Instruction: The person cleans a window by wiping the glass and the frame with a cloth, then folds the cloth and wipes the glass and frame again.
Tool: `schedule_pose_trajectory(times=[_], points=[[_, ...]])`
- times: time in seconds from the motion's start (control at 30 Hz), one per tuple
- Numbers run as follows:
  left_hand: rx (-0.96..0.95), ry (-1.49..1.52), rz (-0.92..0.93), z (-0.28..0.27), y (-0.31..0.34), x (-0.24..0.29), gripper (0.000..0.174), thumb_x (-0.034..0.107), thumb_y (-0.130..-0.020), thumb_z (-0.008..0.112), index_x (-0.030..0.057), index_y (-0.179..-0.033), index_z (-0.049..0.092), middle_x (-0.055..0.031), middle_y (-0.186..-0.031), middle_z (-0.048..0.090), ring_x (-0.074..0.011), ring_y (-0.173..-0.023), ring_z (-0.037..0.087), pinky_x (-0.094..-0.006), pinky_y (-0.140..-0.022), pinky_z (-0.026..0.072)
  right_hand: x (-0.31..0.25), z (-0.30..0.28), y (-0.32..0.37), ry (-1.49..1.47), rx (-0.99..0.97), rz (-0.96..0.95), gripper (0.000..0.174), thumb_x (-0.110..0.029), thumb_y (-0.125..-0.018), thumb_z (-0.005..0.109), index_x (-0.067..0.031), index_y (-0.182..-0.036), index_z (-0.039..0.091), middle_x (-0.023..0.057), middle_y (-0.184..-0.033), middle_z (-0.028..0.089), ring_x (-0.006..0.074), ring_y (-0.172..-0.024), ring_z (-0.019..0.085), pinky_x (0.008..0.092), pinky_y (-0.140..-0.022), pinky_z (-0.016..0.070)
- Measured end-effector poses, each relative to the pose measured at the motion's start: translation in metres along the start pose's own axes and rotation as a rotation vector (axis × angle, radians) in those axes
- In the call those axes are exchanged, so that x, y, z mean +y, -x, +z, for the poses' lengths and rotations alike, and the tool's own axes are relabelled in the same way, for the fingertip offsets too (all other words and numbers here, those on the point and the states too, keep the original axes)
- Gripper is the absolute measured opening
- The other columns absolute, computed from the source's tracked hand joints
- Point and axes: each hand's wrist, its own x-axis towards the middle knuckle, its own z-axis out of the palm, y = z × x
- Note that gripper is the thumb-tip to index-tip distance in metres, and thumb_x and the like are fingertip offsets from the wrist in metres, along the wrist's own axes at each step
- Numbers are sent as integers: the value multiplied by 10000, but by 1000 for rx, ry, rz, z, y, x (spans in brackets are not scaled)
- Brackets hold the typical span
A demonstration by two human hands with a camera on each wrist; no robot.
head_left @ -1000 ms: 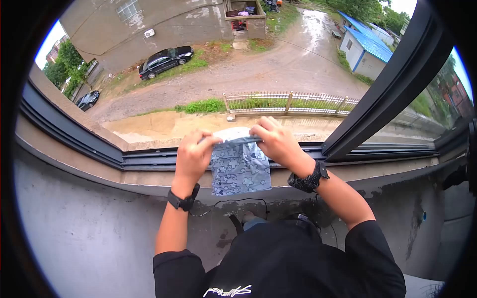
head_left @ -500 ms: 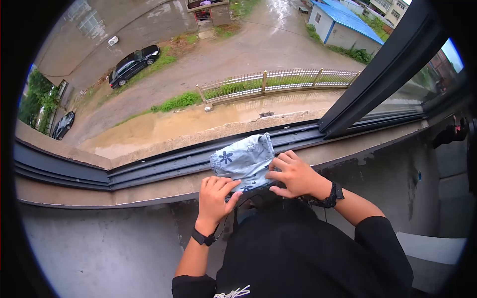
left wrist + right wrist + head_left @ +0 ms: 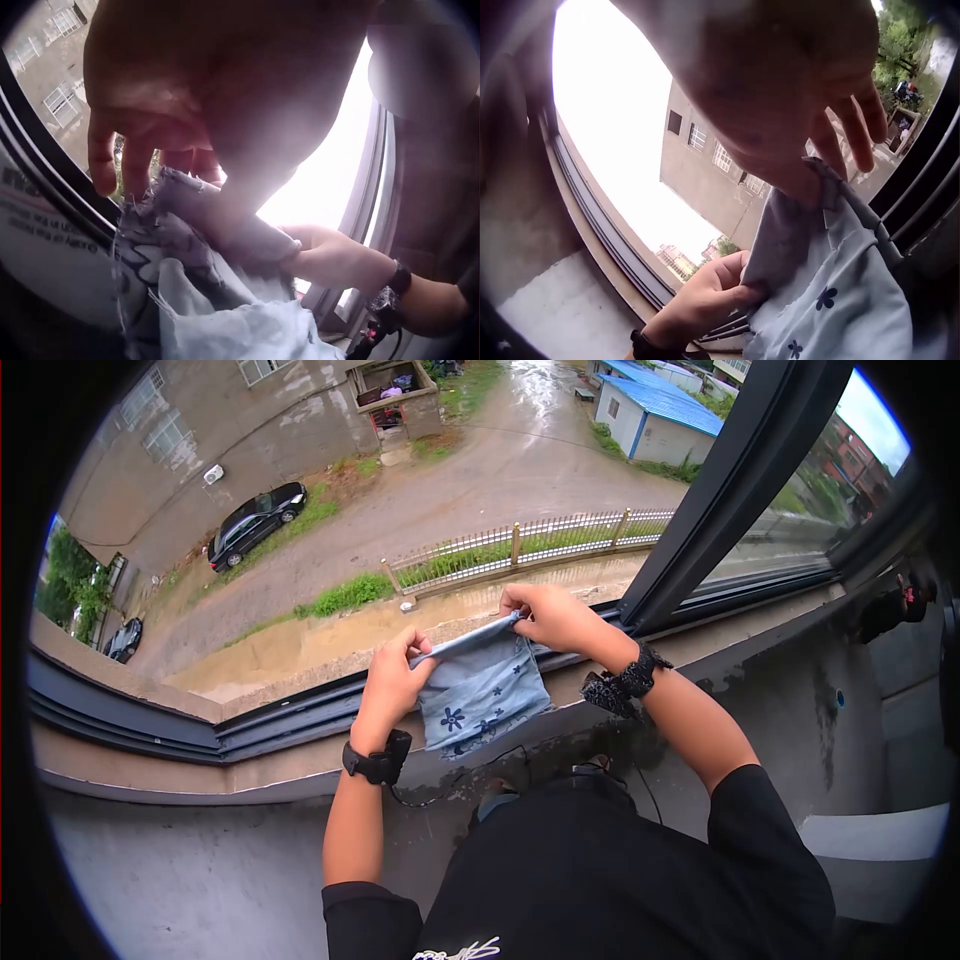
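Floral blue cloth (image 3: 480, 695) is hanging just above the window sill (image 3: 285, 755). We are pinching its top edge taut, our left hand (image 3: 392, 682) and right hand (image 3: 552, 618) gripping opposite corners.

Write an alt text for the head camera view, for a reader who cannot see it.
A person's left hand and right hand pinch the top edge of a blue flowered cloth, stretched between them over a window ledge. Below, outside, lie a wet road, a fence and a black car.
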Motion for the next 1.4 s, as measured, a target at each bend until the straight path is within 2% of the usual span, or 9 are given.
schedule_pose_trajectory(times=[0.2, 0.33, 0.53, 0.67, 0.83, 0.97, 1.17, 1.23, 1.4], points=[[213, -39, 247, -3, 5, 23, 267, -20, -735, 589, 27, -994, 631, -155, -891, 642, -291, -828, 622, -339, -763, 481, -8, -4, 10, 60, 287, -179, 166, -12, -718, 589, -81, -866, 560, 89, -864, 543, 282, -854, 558, 370, -720, 468], [157, -229, 558, 2, 44, 13, 284, -44, -589, 642, 100, -834, 645, -30, -834, 622, -235, -821, 576, -333, -723, 442, 0, 14, 60, 202, 245, -451, 216, 32, -638, 609, -93, -809, 567, 45, -887, 550, 236, -841, 558, 338, -727, 478], [72, -422, 584, 17, 73, -4, 176, 164, -708, 719, 126, -866, 652, -1, -920, 618, -209, -876, 551, -344, -809, 403, 10, 28, 81, 415, 67, -429, 211, -137, -663, 684, -103, -856, 606, 43, -958, 545, 227, -885, 537, 352, -801, 452], [171, -426, 363, 28, 62, -7, 317, 212, -679, 745, 96, -945, 617, -20, -901, 595, -222, -912, 533, -360, -813, 386, -21, 27, 68, 327, 308, -303, 234, -225, -720, 707, -91, -884, 609, 54, -993, 534, 241, -938, 513, 361, -824, 414], [279, -594, 381, 25, 53, 25, 293, 191, -632, 762, 105, -852, 589, -36, -828, 576, -225, -853, 542, -350, -830, 366, -15, 45, 58, 350, 178, -196, 287, -192, -702, 721, -118, -962, 626, 74, -1066, 532, 272, -1041, 492, 393, -896, 395], [156, -195, 30, 16, 64, 60, 160, 102, -696, 669, 26, -763, 546, -107, -704, 594, -262, -679, 596, -326, -664, 450, -42, 38, 62, 317, 633, -188, 330, -84, -716, 683, -149, -1037, 640, 100, -1067, 527, 289, -1012, 489, 398, -868, 383], [420, -42, 299, 31, 45, 136, 175, -30, -661, 639, 7, -762, 501, -165, -948, 629, -322, -834, 632, -365, -689, 487, -80, 43, 64, -1097, 590, 7, 435, -205, -993, 369, 7, -1373, 355, 113, -1294, 442, 178, -1245, 394, 305, -1055, 283], [339, 7, 471, 52, 47, 156, 209, -28, -638, 662, 16, -770, 507, -180, -1023, 628, -339, -916, 629, -367, -732, 498, -79, 46, 65, -1610, 605, 107, 415, -242, -1004, 351, -11, -1347, 397, 60, -1150, 516, 122, -1041, 481, 271, -924, 393], [-9, -103, 708, 86, 53, 198, 263, 68, -671, 715, 27, -887, 570, -170, -1190, 571, -359, -1049, 567, -404, -878, 452, -64, 4, 132, -1507, 734, 27, 416, -238, -989, 295, -29, -1335, 395, 74, -1182, 532, 142, -1071, 510, 277, -951, 404]])
